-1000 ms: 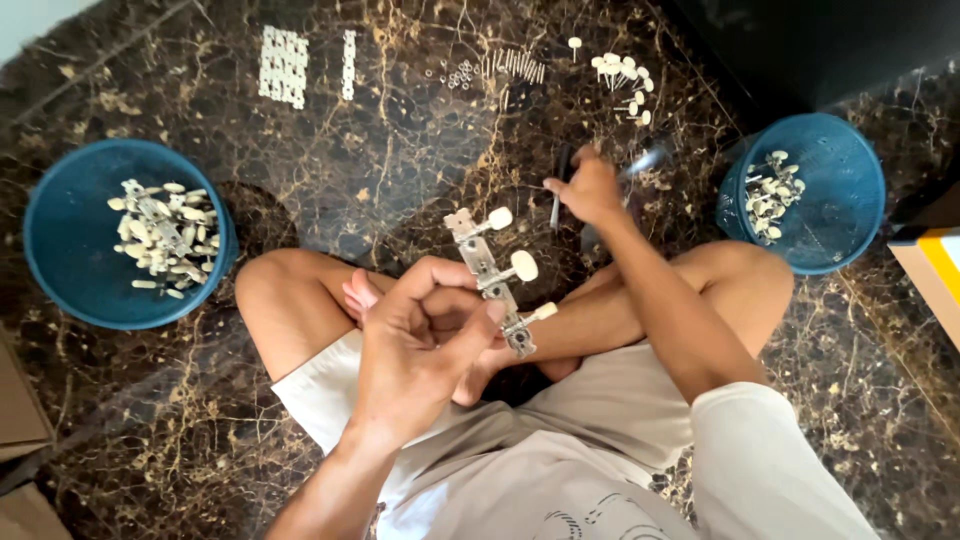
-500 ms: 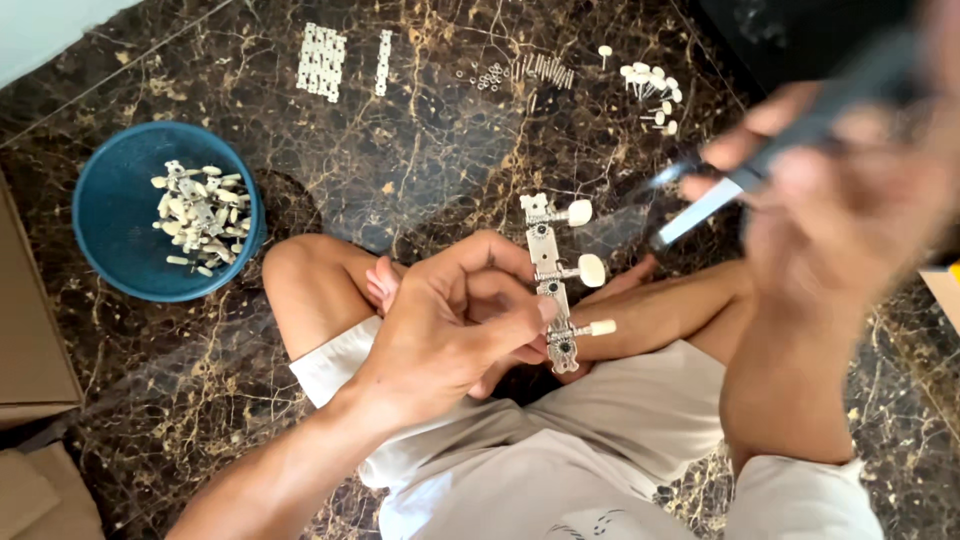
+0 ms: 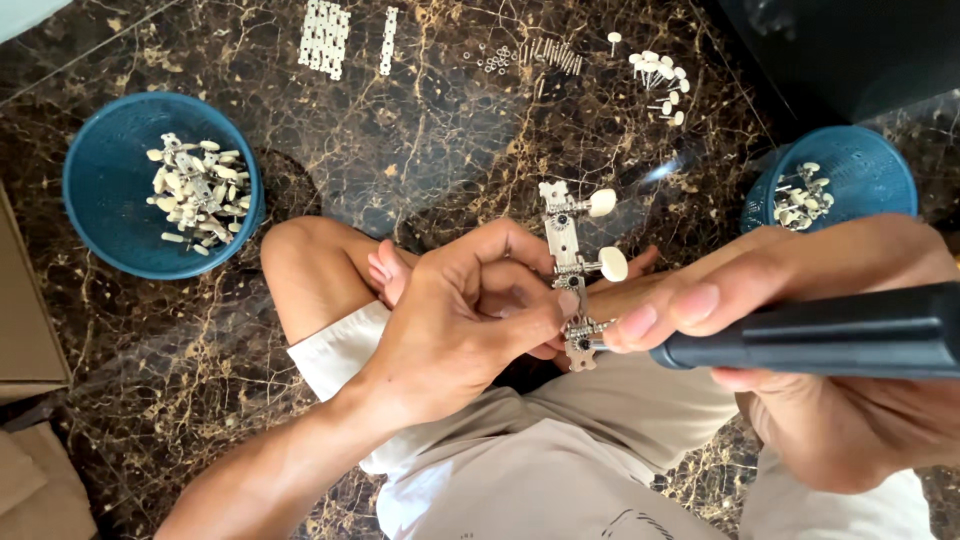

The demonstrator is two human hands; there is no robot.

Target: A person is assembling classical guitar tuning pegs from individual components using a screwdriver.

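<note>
My left hand (image 3: 470,320) grips a metal tuning-machine strip (image 3: 565,250) with cream knobs, held upright over my crossed legs. My right hand (image 3: 800,330) holds a black-handled screwdriver (image 3: 830,330) sideways. Its tip meets the lower end of the strip beside my left thumb. Two cream knobs stick out to the right of the strip above the tip.
A blue bowl (image 3: 110,215) of cream-knobbed parts sits on the dark marble floor at left, another blue bowl (image 3: 870,165) at right. Metal strips (image 3: 325,35), small screws (image 3: 545,55) and loose knobs (image 3: 660,75) lie at the top. Cardboard (image 3: 30,330) is at the left edge.
My right hand lifted the screwdriver from the floor near the right bowl and brought its tip to the lower end of the strip. The left hand kept its hold.
</note>
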